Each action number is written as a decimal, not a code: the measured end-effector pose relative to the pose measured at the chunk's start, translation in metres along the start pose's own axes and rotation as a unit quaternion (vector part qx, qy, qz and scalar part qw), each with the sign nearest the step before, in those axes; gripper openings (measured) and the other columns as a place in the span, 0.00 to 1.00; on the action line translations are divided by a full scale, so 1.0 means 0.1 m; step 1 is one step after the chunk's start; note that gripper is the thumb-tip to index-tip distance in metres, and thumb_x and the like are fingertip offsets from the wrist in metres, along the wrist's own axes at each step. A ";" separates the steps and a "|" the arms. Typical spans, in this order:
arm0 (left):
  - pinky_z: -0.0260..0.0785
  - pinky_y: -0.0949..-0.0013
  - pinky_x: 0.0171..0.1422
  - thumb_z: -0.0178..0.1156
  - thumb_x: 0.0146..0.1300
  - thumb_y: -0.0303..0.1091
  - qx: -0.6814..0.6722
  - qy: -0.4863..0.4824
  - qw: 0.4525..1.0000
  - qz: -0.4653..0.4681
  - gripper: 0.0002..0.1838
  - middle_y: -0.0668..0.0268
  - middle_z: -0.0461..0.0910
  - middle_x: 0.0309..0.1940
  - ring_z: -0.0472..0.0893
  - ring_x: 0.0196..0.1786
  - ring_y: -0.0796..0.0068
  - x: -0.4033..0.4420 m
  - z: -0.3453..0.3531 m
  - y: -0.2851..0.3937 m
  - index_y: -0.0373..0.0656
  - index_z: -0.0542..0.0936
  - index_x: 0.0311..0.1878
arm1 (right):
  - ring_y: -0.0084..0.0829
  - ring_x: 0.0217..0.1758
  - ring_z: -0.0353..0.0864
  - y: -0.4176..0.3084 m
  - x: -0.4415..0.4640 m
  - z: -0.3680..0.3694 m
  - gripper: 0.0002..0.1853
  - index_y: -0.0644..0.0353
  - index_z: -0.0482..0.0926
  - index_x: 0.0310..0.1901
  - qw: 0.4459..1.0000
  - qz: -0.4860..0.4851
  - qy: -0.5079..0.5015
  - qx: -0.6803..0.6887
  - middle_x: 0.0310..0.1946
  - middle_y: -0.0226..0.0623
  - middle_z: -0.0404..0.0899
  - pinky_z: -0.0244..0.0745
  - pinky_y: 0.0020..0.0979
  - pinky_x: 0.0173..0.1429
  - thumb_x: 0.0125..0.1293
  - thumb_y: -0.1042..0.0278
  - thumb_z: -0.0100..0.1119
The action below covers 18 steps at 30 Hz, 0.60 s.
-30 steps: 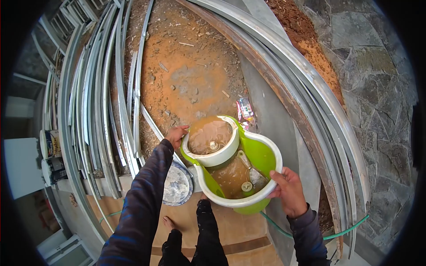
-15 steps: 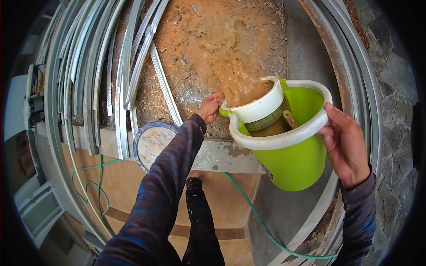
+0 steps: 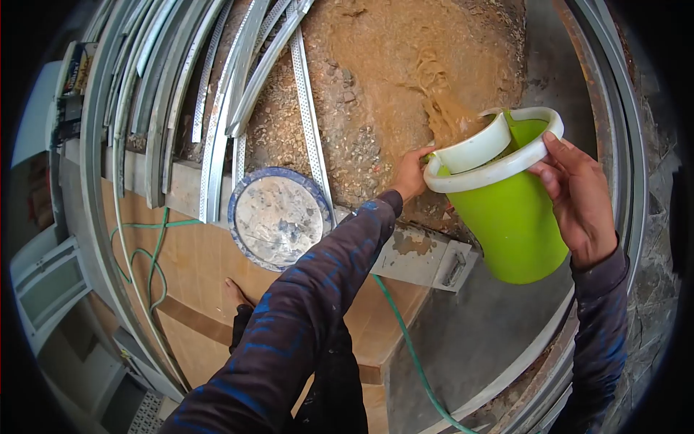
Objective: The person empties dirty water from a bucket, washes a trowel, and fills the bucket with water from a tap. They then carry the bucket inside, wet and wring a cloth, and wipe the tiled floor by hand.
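A lime-green mop bucket with a white rim and a white wringer insert tilts away from me over bare earth. Brown, muddy water runs out over its far lip onto the ground. My left hand is closed on the rim's left edge, its fingertips partly hidden. At the right side, my right hand pinches the rim between thumb and fingers. The bucket's inside is mostly out of sight.
Long metal profiles lie across the soil at left. A blue-rimmed round lid, smeared with plaster, rests by the concrete ledge. A green hose crosses the floor below. A curved metal rail runs along the right.
The bucket has tipped further forward, so its perforated strainer no longer shows. Muddy water has spread wider over the soil. My view has shifted, and a bare foot now shows on the tiles.
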<state>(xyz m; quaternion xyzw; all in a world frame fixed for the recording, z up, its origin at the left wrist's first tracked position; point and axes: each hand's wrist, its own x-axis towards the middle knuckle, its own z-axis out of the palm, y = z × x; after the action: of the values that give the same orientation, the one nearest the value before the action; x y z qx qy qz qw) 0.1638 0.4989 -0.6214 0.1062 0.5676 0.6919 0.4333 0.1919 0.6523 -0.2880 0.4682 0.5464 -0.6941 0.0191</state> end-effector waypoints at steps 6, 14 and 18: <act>0.74 0.57 0.57 0.63 0.60 0.31 0.178 0.066 0.977 0.093 0.24 0.47 0.84 0.43 0.84 0.51 0.52 -0.09 -0.01 -0.06 0.38 0.77 0.61 | 0.20 0.30 0.82 -0.01 0.31 0.35 0.09 0.70 0.75 0.44 0.999 0.021 -0.034 -0.036 0.33 0.38 0.81 0.83 0.20 0.35 0.69 0.73 0.60; 0.72 0.54 0.59 0.63 0.58 0.36 0.240 0.076 0.966 0.057 0.25 0.44 0.82 0.45 0.81 0.53 0.43 -0.25 0.12 0.06 0.40 0.77 0.60 | 0.34 0.25 0.85 0.14 0.51 1.03 0.17 0.80 0.76 0.44 0.962 -0.128 -0.063 -0.233 0.34 0.46 0.83 0.84 0.27 0.35 0.60 0.74 0.66; 0.72 0.54 0.59 0.62 0.59 0.35 0.225 0.080 0.970 0.051 0.25 0.43 0.81 0.47 0.80 0.54 0.43 -0.18 0.22 0.08 0.40 0.77 0.61 | 0.46 0.31 0.85 0.06 0.36 1.35 0.11 0.75 0.77 0.38 0.870 -0.234 -0.072 -0.427 0.27 0.53 0.81 0.81 0.38 0.35 0.56 0.75 0.63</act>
<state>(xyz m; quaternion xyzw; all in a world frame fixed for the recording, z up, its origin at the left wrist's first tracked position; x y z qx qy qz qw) 0.1847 0.5014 -0.6006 0.1741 0.7355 0.5735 0.3160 0.0899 0.5624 -0.3208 0.2212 0.8806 -0.4086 0.0934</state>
